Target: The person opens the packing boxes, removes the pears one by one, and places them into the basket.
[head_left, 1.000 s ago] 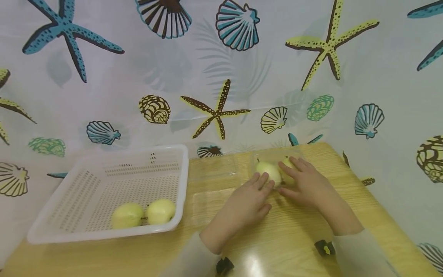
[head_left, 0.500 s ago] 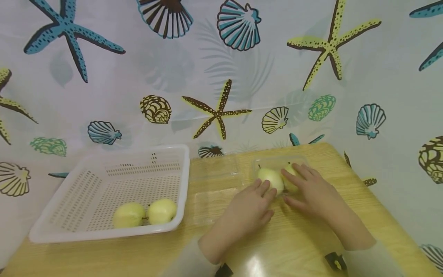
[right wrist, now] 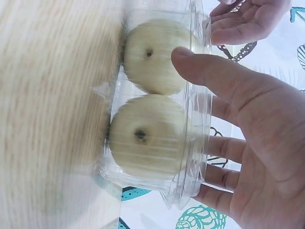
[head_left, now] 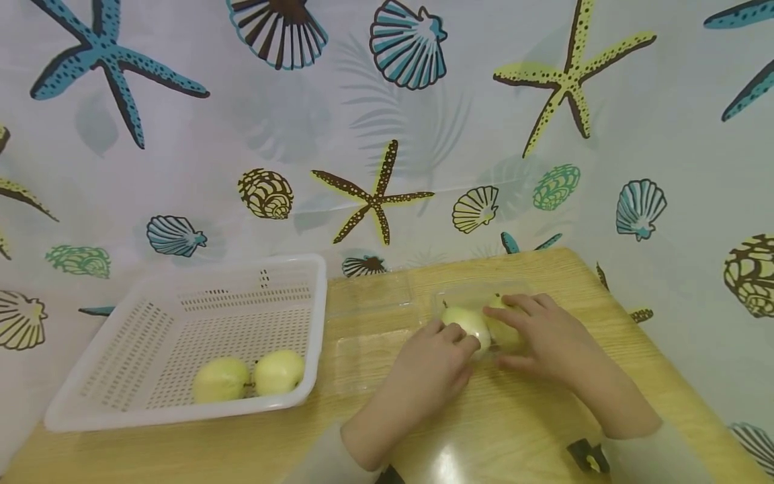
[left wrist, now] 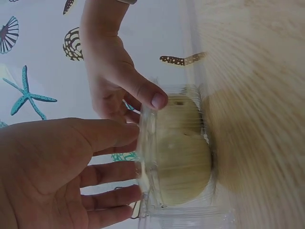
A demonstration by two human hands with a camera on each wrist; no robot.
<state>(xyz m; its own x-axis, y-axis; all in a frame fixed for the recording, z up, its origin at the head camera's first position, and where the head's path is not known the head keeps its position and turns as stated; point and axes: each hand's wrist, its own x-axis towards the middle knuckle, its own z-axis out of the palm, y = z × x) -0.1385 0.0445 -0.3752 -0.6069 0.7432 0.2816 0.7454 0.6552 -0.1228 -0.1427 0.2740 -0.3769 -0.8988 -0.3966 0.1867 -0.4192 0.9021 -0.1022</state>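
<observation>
Starting at the left end of the bench (head_left: pixel 514 430), seeing a white perforated plastic basket (head_left: pixel 181 415) standing near the back edge, with two yellow-green fruits (head_left: pixel 220 380) lying side by side in its near right corner. Moving right, finding two clear plastic shells (head_left: pixel 363 366) lying flat, one nearer the front edge, the other close to the back edge. Next, resting the left hand (head_left: pixel 432 366) at the left part of a clear plastic box (right wrist: pixel 183 182), holding the fingers apart and loosely bent, touching the rim with the tips. Seeing this box standing toward the back right corner of the bench, containing two stemmed fruits (right wrist: pixel 147 155) sitting beside each other and showing dark blossom ends through the wall. Farther right, resting the right hand (head_left: pixel 550 336) on the same box, holding the fingers wide and fairly straight at the rim, laying the thumb over the near side. Lastly, past the right edge, seeing a shell-and-starfish cloth (head_left: pixel 683 289) hanging.
</observation>
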